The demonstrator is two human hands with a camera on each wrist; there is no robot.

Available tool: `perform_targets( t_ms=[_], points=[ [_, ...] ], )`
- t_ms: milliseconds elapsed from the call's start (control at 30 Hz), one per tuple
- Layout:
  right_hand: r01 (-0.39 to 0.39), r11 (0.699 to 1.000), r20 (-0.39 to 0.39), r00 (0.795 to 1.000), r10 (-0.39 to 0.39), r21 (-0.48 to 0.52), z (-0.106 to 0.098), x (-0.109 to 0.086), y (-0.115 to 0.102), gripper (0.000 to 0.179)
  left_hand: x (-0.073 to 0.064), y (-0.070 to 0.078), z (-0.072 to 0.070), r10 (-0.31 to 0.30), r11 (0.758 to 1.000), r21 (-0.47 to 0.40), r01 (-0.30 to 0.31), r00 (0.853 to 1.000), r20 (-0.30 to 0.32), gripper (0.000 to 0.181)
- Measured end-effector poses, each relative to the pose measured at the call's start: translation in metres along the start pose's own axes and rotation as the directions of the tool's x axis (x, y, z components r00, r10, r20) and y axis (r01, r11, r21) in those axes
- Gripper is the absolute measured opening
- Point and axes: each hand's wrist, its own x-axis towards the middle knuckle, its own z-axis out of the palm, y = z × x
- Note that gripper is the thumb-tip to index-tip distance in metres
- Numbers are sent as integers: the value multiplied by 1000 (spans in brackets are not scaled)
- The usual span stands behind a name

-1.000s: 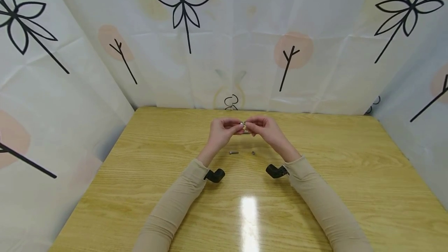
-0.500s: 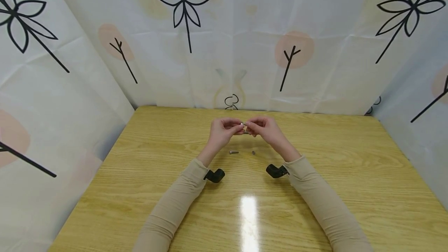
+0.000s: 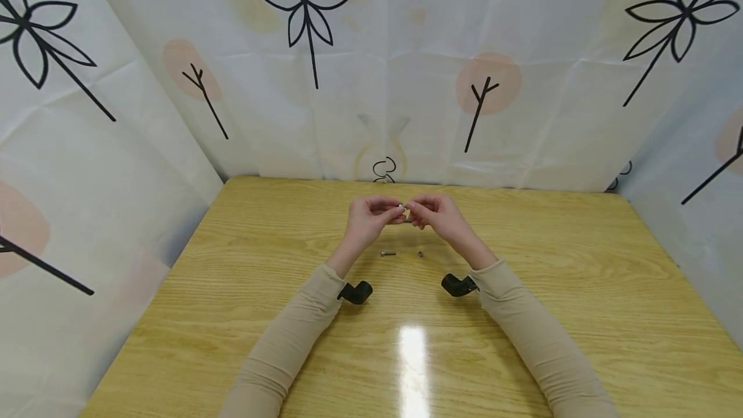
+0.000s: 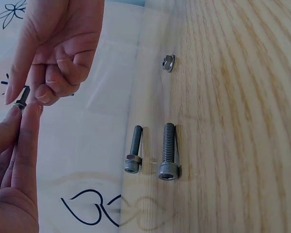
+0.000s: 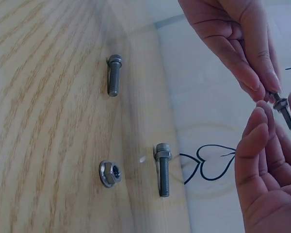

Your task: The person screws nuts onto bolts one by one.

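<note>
My left hand (image 3: 367, 218) pinches a small socket-head bolt (image 5: 287, 119) by its head, between thumb and index finger. A nut (image 5: 280, 104) sits round the bolt's shank, and the threaded end sticks out past it. The fingers of my right hand (image 3: 441, 217) are curled round the nut, thumb on one side and fingertips on the other. Below the hands lie a bolt with a nut on it (image 4: 135, 148), a larger bare socket-head bolt (image 4: 169, 145) and a loose flange nut (image 4: 169, 63).
The wooden table (image 3: 232, 340) carries these parts near its middle. Patterned white curtains (image 3: 406, 82) stand behind it and at both sides. Black wrist-worn devices (image 3: 356, 292) stick out from the beige sleeves (image 3: 302, 328).
Both hands stay in place over the table, with only slight movement of the right fingers at the bolt. The parts on the table have not moved.
</note>
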Motion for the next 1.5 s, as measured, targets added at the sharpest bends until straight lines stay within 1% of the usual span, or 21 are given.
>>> perform_targets(
  t_ms=[167,300,433,567,667,800,900,967,1133,1233,1267,1367,1467,1500],
  points=[
    [4,999,-13,1000,-3,51,-3,-3,1,34,3,-1,1,-9,1000,-27,9,1000,9,18],
    [12,1000,-20,1000,-12,3,-3,-2,0,26,4,-1,2,-7,1000,-25,7,1000,12,18],
    [7,999,-15,1000,-7,-43,-2,-1,-2,28,3,-2,1,1,1000,-11,-1,1000,12,17],
    [2,1000,-8,1000,-2,0,-2,-1,-2,31,3,-1,1,9,1000,-5,-9,1000,8,17],
    [9,1000,-17,1000,-8,29,-3,-1,-2,31,4,0,1,13,1000,-10,-13,1000,7,17],
    [16,1000,-24,1000,-16,-8,-3,0,-2,26,4,1,2,20,1000,2,-20,1000,9,16],
    [9,1000,-14,1000,-9,-29,-3,1,-3,30,4,2,2,20,999,25,-20,1000,10,15],
    [3,1000,-9,1000,-3,-16,-3,0,-4,32,3,2,2,19,999,35,-19,1000,8,15],
    [7,1000,-10,1000,-6,28,-4,-3,-4,32,3,2,3,15,1000,21,-15,1000,6,16],
    [24,1000,-6,1000,-24,0,-5,-3,-4,27,4,1,4,23,999,24,-24,1000,10,16],
    [20,1000,-1,1000,-20,-10,-5,-5,-8,27,4,0,4,27,999,27,-27,1000,13,15],
    [16,999,0,1000,-16,-31,-4,-4,-9,29,4,0,4,35,999,39,-35,999,12,14],
    [1,1000,0,1000,-1,-12,-4,-4,-9,29,4,0,4,34,999,35,-34,999,6,13],
    [6,1000,-4,1000,-6,-3,-4,-2,-6,29,4,0,3,32,999,29,-32,999,4,13]
  ],
)
